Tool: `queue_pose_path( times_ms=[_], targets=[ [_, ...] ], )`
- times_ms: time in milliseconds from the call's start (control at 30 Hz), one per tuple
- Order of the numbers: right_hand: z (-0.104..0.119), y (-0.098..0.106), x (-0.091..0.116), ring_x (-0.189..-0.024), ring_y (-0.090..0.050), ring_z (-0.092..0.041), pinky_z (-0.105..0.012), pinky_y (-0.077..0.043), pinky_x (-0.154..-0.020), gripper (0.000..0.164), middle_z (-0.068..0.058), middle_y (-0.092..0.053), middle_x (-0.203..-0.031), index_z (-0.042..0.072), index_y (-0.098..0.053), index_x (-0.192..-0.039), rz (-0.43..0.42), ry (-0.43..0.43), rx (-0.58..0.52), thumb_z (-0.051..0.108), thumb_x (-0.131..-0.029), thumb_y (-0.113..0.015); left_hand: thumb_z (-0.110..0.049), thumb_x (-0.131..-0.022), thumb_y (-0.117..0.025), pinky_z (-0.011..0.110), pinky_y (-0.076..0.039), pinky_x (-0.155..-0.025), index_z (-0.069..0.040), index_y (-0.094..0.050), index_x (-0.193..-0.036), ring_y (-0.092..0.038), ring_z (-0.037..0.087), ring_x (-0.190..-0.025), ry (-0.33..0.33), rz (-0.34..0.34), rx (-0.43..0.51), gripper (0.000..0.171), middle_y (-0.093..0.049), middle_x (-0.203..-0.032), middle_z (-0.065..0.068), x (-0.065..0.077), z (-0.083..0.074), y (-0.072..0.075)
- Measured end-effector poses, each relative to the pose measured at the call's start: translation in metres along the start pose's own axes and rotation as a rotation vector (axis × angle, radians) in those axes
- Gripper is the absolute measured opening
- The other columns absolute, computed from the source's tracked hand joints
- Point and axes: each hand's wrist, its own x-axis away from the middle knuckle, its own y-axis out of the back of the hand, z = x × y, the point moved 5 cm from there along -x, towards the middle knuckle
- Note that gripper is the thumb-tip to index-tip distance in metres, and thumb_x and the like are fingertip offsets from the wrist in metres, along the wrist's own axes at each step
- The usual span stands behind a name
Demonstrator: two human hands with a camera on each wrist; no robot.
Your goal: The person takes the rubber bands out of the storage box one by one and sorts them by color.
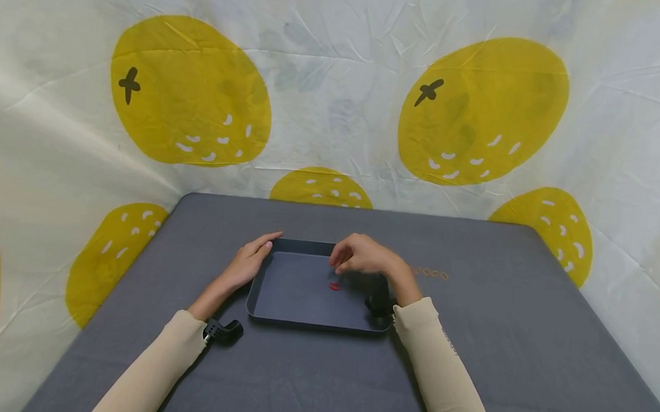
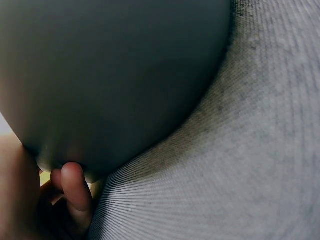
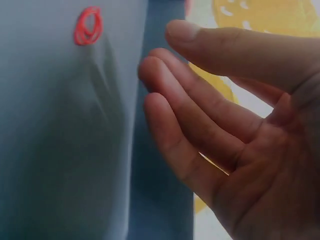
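The tray (image 1: 293, 293) is best kept steady by the left hand (image 1: 249, 259), its nearly straight fingers laid at the 10 o'clock corner, while the red bands (image 1: 334, 287) — inside, just off centre toward 3 o'clock — are best handled lightly by the right hand (image 1: 363, 255), its fingers loosely curved, parted and empty above. Outside, toward 2 o'clock, orange rings (image 1: 431, 273) are laid on the desk (image 1: 300, 377), partly screened by the right forearm (image 1: 406, 287).

Curtained-off tabletop setting, white cloth walls (image 1: 334, 108) printed with yellow fruit (image 1: 191, 95), gray fabric-covered table (image 1: 523, 337)
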Motion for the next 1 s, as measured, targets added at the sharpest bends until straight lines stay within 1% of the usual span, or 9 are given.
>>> queue_pose_path(
  times_ms=[167, 267, 433, 567, 767, 1000],
  targets=[
    [-0.006, -0.009, -0.004, -0.08, -0.07, -0.007, -0.025, -0.057, -0.072, 0.015, -0.002, -0.079, -0.09, 0.006, -0.08, -0.102, 0.04, -0.018, 0.023, 0.001, -0.088, -0.077, -0.031, -0.114, -0.038, 0.06, -0.033, -0.121, -0.021, -0.048, -0.156, -0.038, 0.036, -0.153, -0.003, -0.007, -0.008, 0.045, -0.045, -0.163, 0.009, 0.0, -0.001, 0.0],
    [-0.009, -0.014, -0.005, -0.077, -0.07, -0.007, -0.024, -0.055, -0.07, 0.016, -0.001, -0.079, -0.088, 0.008, -0.08, -0.101, 0.07, -0.037, 0.023, 0.001, -0.088, -0.076, -0.031, -0.114, -0.037, 0.061, -0.033, -0.121, -0.02, -0.048, -0.157, -0.038, 0.037, -0.152, -0.006, -0.006, -0.013, 0.045, -0.044, -0.163, 0.011, 0.0, 0.0, 0.0],
    [-0.012, -0.016, -0.003, -0.075, -0.069, -0.009, -0.025, -0.054, -0.069, 0.019, -0.002, -0.078, -0.086, 0.01, -0.08, -0.1, 0.101, -0.069, 0.002, -0.002, -0.087, -0.073, -0.031, -0.115, -0.036, 0.06, -0.031, -0.122, -0.021, -0.047, -0.157, -0.036, 0.035, -0.154, 0.01, 0.005, 0.007, 0.045, -0.043, -0.164, 0.009, 0.0, 0.0, 0.0],
    [-0.014, -0.018, -0.003, -0.073, -0.067, -0.009, -0.024, -0.052, -0.067, 0.02, -0.003, -0.077, -0.084, 0.009, -0.08, -0.099, 0.106, -0.069, -0.002, -0.004, -0.085, -0.074, -0.03, -0.115, -0.035, 0.062, -0.032, -0.122, -0.019, -0.046, -0.158, -0.036, 0.037, -0.153, 0.004, 0.007, 0.003, 0.046, -0.042, -0.165, 0.011, 0.001, -0.002, 0.0],
    [-0.015, -0.02, -0.005, -0.07, -0.062, -0.008, -0.022, -0.049, -0.065, 0.019, 0.0, -0.075, -0.08, 0.011, -0.081, -0.096, 0.089, -0.063, 0.015, -0.003, -0.082, -0.079, -0.03, -0.115, -0.035, 0.063, -0.031, -0.121, -0.018, -0.046, -0.158, -0.036, 0.038, -0.153, -0.01, 0.007, 0.009, 0.046, -0.042, -0.165, 0.012, 0.001, -0.002, 0.0],
    [-0.013, -0.02, -0.005, -0.068, -0.061, -0.007, -0.022, -0.047, -0.062, 0.019, 0.002, -0.075, -0.078, 0.011, -0.081, -0.093, 0.084, -0.057, 0.043, -0.003, -0.084, -0.075, -0.028, -0.115, -0.037, 0.063, -0.03, -0.121, -0.017, -0.046, -0.157, -0.036, 0.039, -0.153, -0.019, 0.004, 0.012, 0.045, -0.041, -0.164, 0.013, 0.0, 0.0, -0.001]
  ],
)
